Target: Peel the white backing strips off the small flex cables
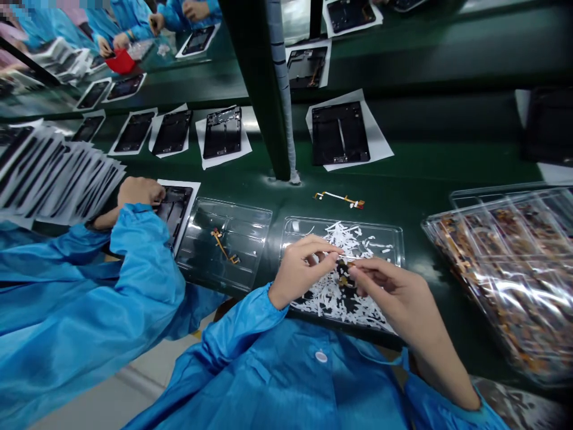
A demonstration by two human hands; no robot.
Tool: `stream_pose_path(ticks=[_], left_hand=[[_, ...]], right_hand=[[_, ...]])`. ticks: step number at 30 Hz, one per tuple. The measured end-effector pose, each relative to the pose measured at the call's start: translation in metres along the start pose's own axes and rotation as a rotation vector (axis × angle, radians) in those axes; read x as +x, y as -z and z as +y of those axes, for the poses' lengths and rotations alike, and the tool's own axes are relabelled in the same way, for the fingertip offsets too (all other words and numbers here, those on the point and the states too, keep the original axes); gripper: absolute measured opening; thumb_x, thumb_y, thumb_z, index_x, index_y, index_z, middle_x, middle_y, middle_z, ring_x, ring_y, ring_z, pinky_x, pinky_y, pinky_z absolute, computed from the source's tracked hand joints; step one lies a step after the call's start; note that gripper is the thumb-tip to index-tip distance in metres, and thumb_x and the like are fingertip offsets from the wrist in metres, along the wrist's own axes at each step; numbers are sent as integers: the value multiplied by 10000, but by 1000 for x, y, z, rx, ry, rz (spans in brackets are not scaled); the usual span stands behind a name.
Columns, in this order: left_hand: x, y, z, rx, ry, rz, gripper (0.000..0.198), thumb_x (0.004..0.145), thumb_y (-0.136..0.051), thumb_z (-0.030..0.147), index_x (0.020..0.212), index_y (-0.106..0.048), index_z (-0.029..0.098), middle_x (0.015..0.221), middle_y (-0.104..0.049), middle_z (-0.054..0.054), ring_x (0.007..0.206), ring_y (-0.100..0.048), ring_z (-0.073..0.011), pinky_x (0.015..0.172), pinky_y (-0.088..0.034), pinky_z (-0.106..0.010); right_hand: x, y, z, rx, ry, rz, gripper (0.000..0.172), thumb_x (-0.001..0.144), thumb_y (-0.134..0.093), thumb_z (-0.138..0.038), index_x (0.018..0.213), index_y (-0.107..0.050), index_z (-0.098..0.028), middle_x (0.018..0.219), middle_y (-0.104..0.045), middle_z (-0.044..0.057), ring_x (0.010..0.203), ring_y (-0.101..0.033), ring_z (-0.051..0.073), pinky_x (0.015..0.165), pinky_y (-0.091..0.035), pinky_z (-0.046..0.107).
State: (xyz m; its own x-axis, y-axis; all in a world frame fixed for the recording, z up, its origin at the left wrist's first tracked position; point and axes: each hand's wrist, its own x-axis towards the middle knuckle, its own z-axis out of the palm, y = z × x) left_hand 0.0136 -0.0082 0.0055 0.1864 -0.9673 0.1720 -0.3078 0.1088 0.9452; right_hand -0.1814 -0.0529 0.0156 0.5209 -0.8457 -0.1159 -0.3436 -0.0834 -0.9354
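Flex strip [344, 279], dark w/ amber bits, is over scrap tray [390, 236], L hand [305, 266] & R hand [394, 292] both pinching it. Ends hidden in grip; can't make out finer detail from here.

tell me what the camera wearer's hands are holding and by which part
The left hand and right hand appear to pinch a small flex cable between them; exactly which parts is hidden.
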Motion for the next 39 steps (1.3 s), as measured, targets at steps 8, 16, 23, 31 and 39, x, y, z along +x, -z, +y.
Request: stream_pose_path(ticks=[8, 16, 23, 31, 39], left_hand=[[-12, -3, 2, 422, -481, 104, 162, 939, -705, 193, 1097, -741, 184, 958, -756, -47, 820, -722, -132, 717, -608, -253], [-13, -6, 1, 678, -561, 136, 150, 911, -725, 207, 1060, -738, 196, 818, -724, -11, 708, -652, -129, 623, -520, -254], [-13, -10, -1, 725, -563, 180, 119, 883, -718, 160, 997, -716, 192, 817, -706, 5, 708, -647, -123, 641, -511, -249], [-10, -7, -3, 667, -461, 124, 61, 886, -660, 157, 873, -713, 183, 818, -681, -15, 739, -651, -132, 631, -496, -237], [2, 8, -9, 95, 96, -160, 260, 944, -617, 206, 1163, -757, 199, 1001, -683, -62, 789, -637, -125, 551, -484, -195]], right_hand=[[-3, 0, 0, 131, -22, 31, 210, 946, -692, -405, 1035, -774, -234, 681, -679, -4, 587, -629, 130, 568, -526, 238], [-4, -2, -5, 46, 21, 23, 241, 979, -649, -389, 1103, -784, -234, 739, -679, 5, 620, -614, 128, 574, -499, 248], [-5, -6, -4, -20, 55, 6, 229, 1009, -610, -366, 1116, -772, -244, 745, -658, -9, 668, -604, 130, 612, -475, 259], [-5, -3, -2, -154, 147, 30, 177, 1016, -598, -339, 1063, -740, -244, 889, -702, 9, 798, -632, 158, 722, -477, 296], [-5, 21, 6, -176, 77, -48, 171, 992, -627, -397, 1045, -743, -284, 997, -720, 22, 938, -652, 201, 768, -507, 315]])
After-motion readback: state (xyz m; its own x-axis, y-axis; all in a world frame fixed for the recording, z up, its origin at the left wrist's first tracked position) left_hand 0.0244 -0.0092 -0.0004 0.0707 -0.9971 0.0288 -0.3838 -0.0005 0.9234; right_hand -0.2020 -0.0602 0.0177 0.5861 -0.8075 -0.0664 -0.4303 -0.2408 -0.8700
